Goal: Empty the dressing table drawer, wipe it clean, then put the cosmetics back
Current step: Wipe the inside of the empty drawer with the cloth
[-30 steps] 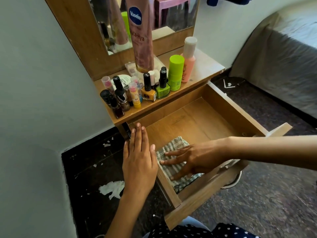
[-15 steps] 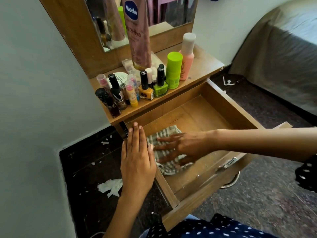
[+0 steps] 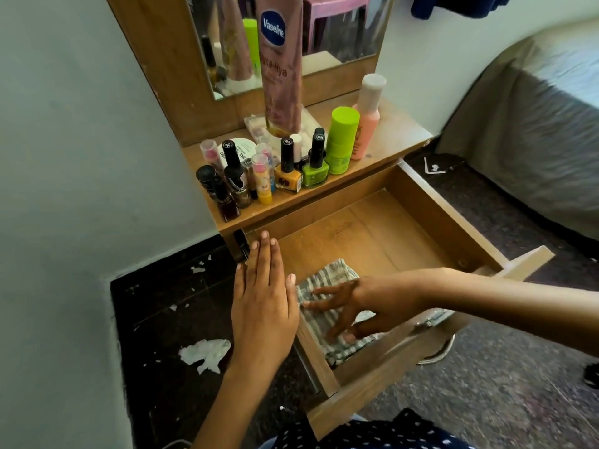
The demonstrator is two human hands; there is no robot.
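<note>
A: Head view. Drawer (image 3: 421,202) pulled out of the dressing table (image 3: 395,131), wooden floor bare toward the back.

B: Hands?

A: Right hand (image 3: 372,303) reaches in from the right, fingers straight and spread, palm down, pressing a grey-and-white striped cloth (image 3: 327,280) onto the drawer floor in the near left corner. Left hand (image 3: 262,306) lies flat, fingers straight and together, along the drawer's left side wall; holds nothing.

B: Cosmetics?

A: All on the tabletop, crowded at its front. Vaseline lotion tube (image 3: 280,66) upright before the mirror (image 3: 337,30); green bottle (image 3: 340,140) just beside a pink bottle (image 3: 368,118); green nail polish (image 3: 315,166), orange nail polish (image 3: 287,173), dark polishes (image 3: 227,189) at far left.

B: Surroundings?

A: White crumpled paper (image 3: 205,351) on the dark floor left of the drawer. Grey-covered bed (image 3: 534,140) at right.
</note>
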